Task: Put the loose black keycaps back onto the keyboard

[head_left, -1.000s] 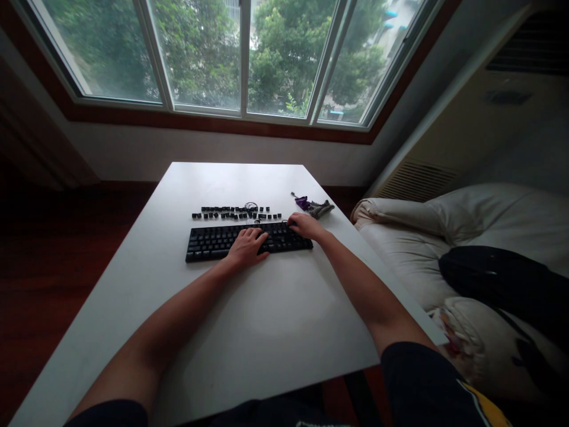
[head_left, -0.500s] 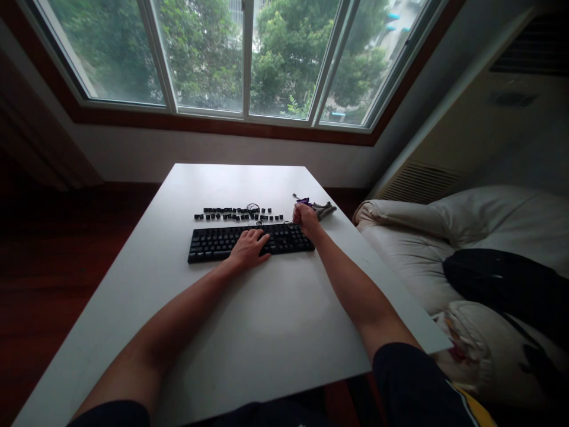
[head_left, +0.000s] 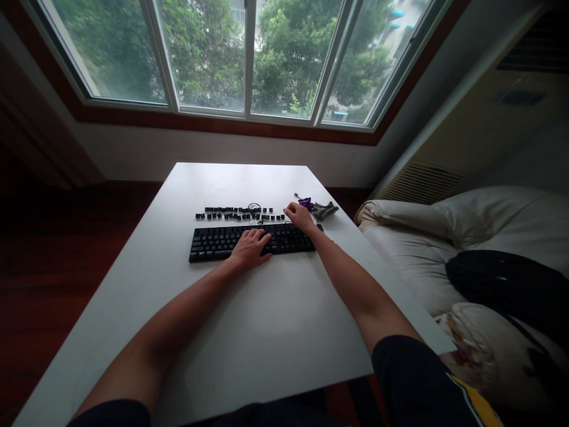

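Observation:
A black keyboard (head_left: 217, 242) lies across the white table in the head view. On its middle-right keys rests my left hand (head_left: 249, 247), open, palm down with the fingers stretched out. My right hand (head_left: 300, 216) hovers over the keyboard's far right edge, closed with thumb and fingers together. What its fingertips hold, if anything, is too small to make out. Just left of those fingertips, several loose black keycaps (head_left: 229, 216) lie in two rows behind the keyboard. A thin wire loop (head_left: 254, 206) lies among the keycaps.
Beyond my right hand, a purple item (head_left: 306, 203) and a grey bundle (head_left: 326, 210) lie near the right edge of the white table (head_left: 231, 332). A pale sofa (head_left: 413, 237) with a black bag (head_left: 502, 276) stands to the right. Windows are behind the table.
My right hand has shifted slightly left, away from the purple item, and turned so its fingertips point toward the keycap rows. My left hand stays on the keyboard.

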`<act>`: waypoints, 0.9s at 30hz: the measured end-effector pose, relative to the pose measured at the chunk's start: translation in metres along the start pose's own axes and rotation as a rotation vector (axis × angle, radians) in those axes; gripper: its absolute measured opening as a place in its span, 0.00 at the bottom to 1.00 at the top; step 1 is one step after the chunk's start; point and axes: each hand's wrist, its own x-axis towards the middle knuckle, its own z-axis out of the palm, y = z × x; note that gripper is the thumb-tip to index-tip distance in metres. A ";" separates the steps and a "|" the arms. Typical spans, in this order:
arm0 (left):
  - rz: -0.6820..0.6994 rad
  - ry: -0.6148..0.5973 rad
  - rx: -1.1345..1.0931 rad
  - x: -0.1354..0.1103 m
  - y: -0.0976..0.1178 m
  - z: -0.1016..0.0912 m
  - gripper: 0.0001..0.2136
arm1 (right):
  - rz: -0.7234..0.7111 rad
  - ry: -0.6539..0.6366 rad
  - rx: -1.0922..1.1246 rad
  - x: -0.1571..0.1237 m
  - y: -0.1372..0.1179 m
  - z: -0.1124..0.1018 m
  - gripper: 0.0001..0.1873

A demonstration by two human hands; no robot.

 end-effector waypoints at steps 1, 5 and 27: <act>0.001 0.000 0.001 0.000 0.000 0.000 0.28 | -0.025 -0.007 -0.099 0.004 0.003 -0.001 0.09; 0.005 0.002 -0.004 0.001 -0.003 0.000 0.28 | -0.073 -0.135 -0.348 0.017 0.012 0.002 0.10; -0.008 0.002 -0.020 -0.003 -0.002 0.000 0.28 | -0.188 -0.419 -0.197 0.011 0.015 -0.019 0.08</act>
